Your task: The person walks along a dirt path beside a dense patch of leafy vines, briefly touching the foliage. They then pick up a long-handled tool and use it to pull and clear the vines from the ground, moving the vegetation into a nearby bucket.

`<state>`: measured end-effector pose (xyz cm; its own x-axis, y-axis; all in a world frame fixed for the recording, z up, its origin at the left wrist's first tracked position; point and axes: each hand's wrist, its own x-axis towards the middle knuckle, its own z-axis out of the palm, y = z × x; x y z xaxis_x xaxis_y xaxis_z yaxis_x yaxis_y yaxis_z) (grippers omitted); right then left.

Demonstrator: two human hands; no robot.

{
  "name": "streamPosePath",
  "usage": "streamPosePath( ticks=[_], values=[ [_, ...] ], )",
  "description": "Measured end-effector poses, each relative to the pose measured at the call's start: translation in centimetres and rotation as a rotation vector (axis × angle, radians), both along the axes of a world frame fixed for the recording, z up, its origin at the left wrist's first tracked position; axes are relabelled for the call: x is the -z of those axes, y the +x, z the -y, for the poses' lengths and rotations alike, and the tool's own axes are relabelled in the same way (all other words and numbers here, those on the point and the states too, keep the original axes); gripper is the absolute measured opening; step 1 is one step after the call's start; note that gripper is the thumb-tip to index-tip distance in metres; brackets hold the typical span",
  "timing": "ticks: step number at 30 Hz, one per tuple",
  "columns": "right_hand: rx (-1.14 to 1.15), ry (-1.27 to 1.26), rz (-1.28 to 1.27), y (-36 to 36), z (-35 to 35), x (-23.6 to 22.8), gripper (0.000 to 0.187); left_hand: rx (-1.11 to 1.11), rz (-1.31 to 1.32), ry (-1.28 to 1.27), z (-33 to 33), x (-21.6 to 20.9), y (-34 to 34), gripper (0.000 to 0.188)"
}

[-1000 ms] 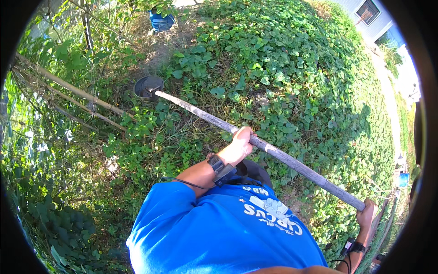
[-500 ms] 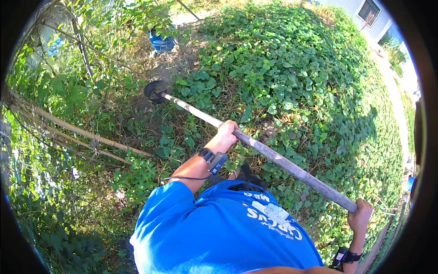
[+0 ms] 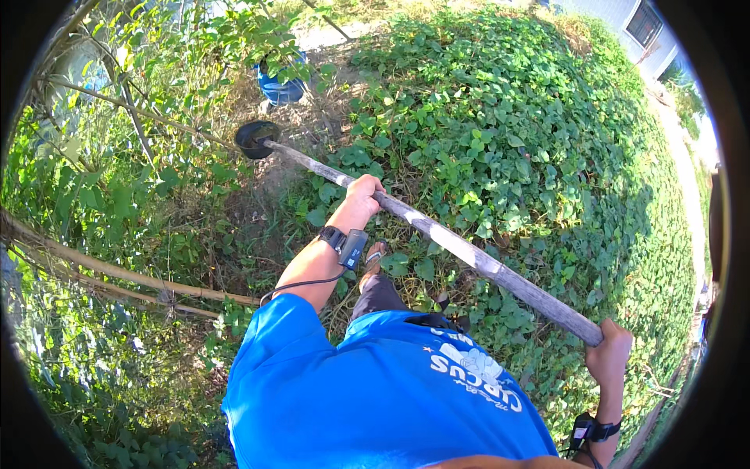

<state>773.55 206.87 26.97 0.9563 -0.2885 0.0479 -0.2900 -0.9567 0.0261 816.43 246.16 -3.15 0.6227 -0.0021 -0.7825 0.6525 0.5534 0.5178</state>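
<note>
Person stands in a garden patch, seen from above, blue shirt (image 3: 375,391) filling the lower middle. Both hands are on a long wooden pole (image 3: 461,248) that runs diagonally from upper left down to lower right. Pole is grey and weathered, held above the plants and sloping down toward the ground at its far end.

Left hand (image 3: 361,199) grips the pole at about its upper third, fingers wrapped around the shaft and closed on it, arm stretched forward. A dark wrist device (image 3: 344,242) with a thin cable sits on that forearm. Right hand (image 3: 608,353) holds the near butt end of the pole, fingers curled around the end, clamped on it; another dark strap (image 3: 590,430) sits on that wrist.

At the far end of the pole sits a dark round head (image 3: 256,137), bowl or scoop shaped; cannot tell exactly what it is. It rests at or just above bare earth at the edge of the leafy ground cover (image 3: 508,117), beside thin tree branches (image 3: 133,109).

A blue container (image 3: 280,87) stands just beyond the dark head, partly behind leaves. Long bamboo-like stalks (image 3: 117,273) lie across the left side among weeds. A sandalled foot (image 3: 373,256) shows below the left hand, just under the pole. Part of a building with a window (image 3: 644,23) shows top right.
</note>
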Motion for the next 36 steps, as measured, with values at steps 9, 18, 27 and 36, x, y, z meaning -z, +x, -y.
streamPosePath(
  ticks=[9, 18, 27, 36],
  values=[
    [-0.071, 0.05, -0.002, 25.2, -9.1, 1.4, 0.028, -0.081, 0.146, 0.078, -7.7, 2.6, 25.8, 0.021],
    [-0.048, 0.217, -0.066, 45.6, -15.9, 6.1, 0.027, -0.147, 0.241, 0.31, -13.1, 2.7, 46.4, 0.023],
    [0.128, 0.556, -0.289, 55.5, -19.8, 10.3, 0.033, -0.198, 0.462, 0.379, -15.6, 5.4, 55.6, 0.015],
    [0.277, 0.92, -0.508, 57.6, -20.5, 16.5, 0.037, -0.181, 0.356, 0.604, -16.4, 6.7, 58.1, 0.024]
  ],
)
